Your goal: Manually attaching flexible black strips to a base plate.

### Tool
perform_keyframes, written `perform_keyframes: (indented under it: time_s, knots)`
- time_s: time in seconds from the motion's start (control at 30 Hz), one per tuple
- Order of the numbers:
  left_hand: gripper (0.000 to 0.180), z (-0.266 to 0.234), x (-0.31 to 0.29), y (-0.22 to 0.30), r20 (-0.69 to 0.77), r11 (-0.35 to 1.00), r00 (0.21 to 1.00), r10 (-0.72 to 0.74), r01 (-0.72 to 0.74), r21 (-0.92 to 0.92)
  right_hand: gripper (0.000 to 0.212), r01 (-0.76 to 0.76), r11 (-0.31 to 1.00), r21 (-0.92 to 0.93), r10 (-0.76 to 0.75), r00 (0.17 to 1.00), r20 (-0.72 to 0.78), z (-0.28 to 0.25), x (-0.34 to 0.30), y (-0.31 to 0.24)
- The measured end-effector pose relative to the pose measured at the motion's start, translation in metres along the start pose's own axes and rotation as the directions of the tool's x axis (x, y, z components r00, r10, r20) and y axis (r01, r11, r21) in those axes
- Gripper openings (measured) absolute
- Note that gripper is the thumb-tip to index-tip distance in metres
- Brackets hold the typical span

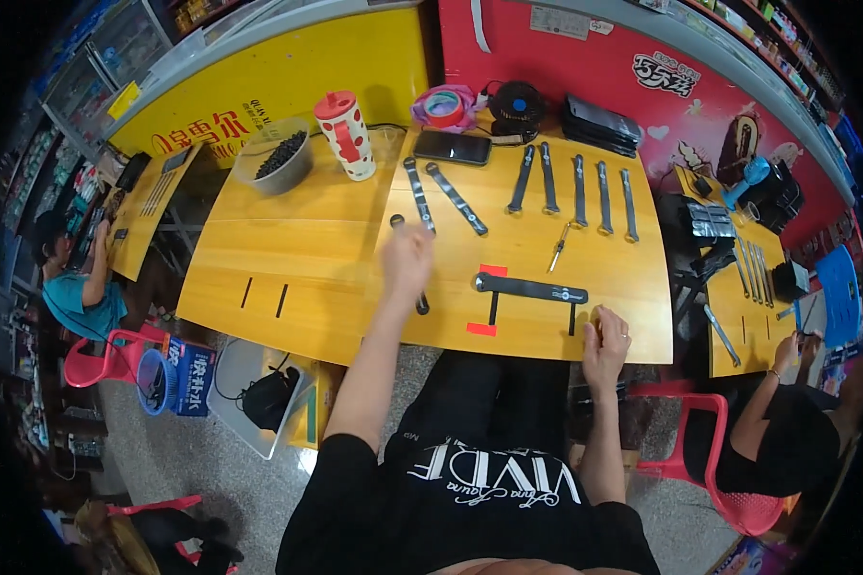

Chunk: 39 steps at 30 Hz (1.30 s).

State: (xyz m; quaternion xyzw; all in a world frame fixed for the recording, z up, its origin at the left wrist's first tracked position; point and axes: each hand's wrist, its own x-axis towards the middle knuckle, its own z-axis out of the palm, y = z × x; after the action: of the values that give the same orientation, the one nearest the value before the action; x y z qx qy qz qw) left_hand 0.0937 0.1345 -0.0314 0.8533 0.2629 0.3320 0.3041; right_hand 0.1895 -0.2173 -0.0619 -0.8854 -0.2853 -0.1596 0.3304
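Hands work apart: left hand (408, 257) blurred, grip unclear, over a dark metal wrench (422, 303); right hand (606, 343), curled, steadies on the wooden surface (297, 240) front edge.

left hand (408, 257) on wrench (422, 303) (blurred), wooden table (307, 249)

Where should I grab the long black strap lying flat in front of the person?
Probably by its bare middle, coming straight down from above with the fingers across its narrow width. The long black strap lies flat on the wooden table running left to right, so its long edges are open; the right hand rests closest.
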Motion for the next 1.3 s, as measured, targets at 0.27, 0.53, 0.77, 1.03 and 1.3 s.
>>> perform_keyframes:
  time_s: [0.27, 0.53, 0.77, 1.03, 1.3]
  knots:
    - [0.027, -0.033, 0.054, -0.107, 0.056, 0.921, 0.979, -0.197, 0.165, 0.354, 0.024, 0.032, 0.981, 0.19, -0.014, 0.995, -0.097, 0.0, 0.003, -0.009]
    - [0.007, -0.131, -0.016, 0.046, 0.316, 0.677, 0.936, -0.158, 0.336, -0.655, 0.056, -0.023, 0.799, 0.601, -0.112, 0.976, 0.186, -0.046, 0.006, -0.126]
    - [0.022, -0.087, -0.063, 0.119, 0.045, 0.494, 0.989, -0.143, 0.111, -0.862, 0.04, -0.537, 0.378, 0.754, -0.372, 0.658, 0.655, -0.036, 0.007, -0.151]
    - [0.007, -0.027, -0.087, 0.084, 0.441, 0.443, 0.874, -0.203, 0.483, -0.755, 0.009, -0.491, 0.386, 0.781, 0.097, 0.864, 0.495, -0.053, -0.006, -0.062]
    - [0.005, 0.003, -0.082, 0.068, 0.524, 0.494, 0.78, -0.342, 0.624, -0.606, 0.008, -0.553, 0.14, 0.821, 0.435, 0.779, 0.451, -0.028, 0.022, -0.024]
